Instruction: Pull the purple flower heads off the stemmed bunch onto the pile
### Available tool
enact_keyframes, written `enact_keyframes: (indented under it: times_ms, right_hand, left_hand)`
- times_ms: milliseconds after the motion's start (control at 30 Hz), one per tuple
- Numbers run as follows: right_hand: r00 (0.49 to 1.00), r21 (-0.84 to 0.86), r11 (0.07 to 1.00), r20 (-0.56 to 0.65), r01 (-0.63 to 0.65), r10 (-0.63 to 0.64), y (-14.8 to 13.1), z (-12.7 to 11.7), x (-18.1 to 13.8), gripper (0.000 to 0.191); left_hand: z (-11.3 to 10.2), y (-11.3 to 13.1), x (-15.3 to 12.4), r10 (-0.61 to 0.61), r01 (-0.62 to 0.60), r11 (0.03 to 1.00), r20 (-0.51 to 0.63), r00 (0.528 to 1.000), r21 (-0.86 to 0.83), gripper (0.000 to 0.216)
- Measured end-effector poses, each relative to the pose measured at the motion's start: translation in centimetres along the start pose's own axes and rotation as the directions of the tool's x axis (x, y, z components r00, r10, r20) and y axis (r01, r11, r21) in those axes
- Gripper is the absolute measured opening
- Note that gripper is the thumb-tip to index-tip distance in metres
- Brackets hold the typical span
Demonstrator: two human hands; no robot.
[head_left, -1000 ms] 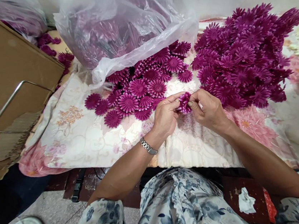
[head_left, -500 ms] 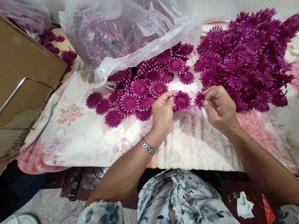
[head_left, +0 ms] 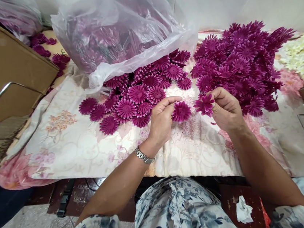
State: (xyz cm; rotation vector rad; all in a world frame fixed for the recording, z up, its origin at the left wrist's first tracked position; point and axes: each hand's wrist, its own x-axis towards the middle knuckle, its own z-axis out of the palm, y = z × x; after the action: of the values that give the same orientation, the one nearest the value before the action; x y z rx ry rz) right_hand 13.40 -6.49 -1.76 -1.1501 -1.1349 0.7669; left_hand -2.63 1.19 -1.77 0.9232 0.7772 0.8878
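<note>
My left hand (head_left: 161, 122), with a metal watch on the wrist, is closed on a purple artificial flower head (head_left: 181, 111); its index finger stretches over the top petals. Just to the right, my right hand (head_left: 227, 109) pinches another purple flower head (head_left: 204, 104) between thumb and fingertips. This one is turned partly sideways, and a gap separates the two. Left of my left hand spreads a loose heap of flat flower heads (head_left: 126, 109). Beyond my right hand stands a taller pile of purple flowers (head_left: 241, 67).
A clear plastic bag (head_left: 126, 29) full of purple flowers lies behind the loose heap. Cardboard boxes (head_left: 9, 46) stand at the left and right edges. Pale yellow flowers (head_left: 302, 53) lie at far right. A flowered cloth (head_left: 85, 154) covers the table against a tiled wall.
The right hand's flower head has turned and shows more petals. The left hand's flower head has dropped slightly, with the index finger stretched above it. The whole view has shifted a little.
</note>
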Motion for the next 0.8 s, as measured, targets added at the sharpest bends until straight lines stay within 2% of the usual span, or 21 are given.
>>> enact_keyframes:
  times_ms: [167,233,333,433,500,633,800]
  right_hand:
    - [0.997,-0.147,0.989,0.074,0.002,0.009,-0.2,0.5,-0.4,0.009]
    - [0.994,-0.24,0.97,0.105,0.028,-0.002,-0.3,0.6,-0.6,0.008]
    - [0.988,-0.366,0.926,0.15,0.092,-0.039,-0.3,0.9,-0.7,0.007]
    - [0.976,-0.496,0.849,0.192,0.183,-0.098,-0.6,1.1,-0.7,0.006]
    - [0.966,-0.556,0.796,0.22,0.239,-0.136,-0.7,1.2,-0.7,0.007]
    - [0.958,-0.573,0.773,0.239,0.273,-0.161,-1.0,1.1,-0.6,0.007]
    - [0.951,-0.567,0.771,0.259,0.289,-0.166,-0.9,1.0,-0.7,0.007]
  left_hand:
    - [-0.2,0.8,-0.8,0.007,-0.043,0.981,0.189,0.982,0.187,0.016]
    - [-0.1,0.8,-1.0,0.016,-0.081,0.97,0.271,0.962,0.229,0.011]
    - [0.1,0.5,-1.2,0.033,-0.155,0.932,0.35,0.936,0.327,0.015]
    - [0.2,-0.1,-1.0,0.107,-0.252,0.865,0.33,0.938,0.433,0.009]
    - [0.1,-0.4,-0.8,0.143,-0.273,0.863,0.314,0.939,0.425,0.01]
    - [0.1,-0.4,-0.6,0.111,-0.201,0.934,0.296,0.949,0.295,0.009]
    - [0.2,0.1,-0.8,0.024,-0.084,0.972,0.259,0.965,0.222,0.006]
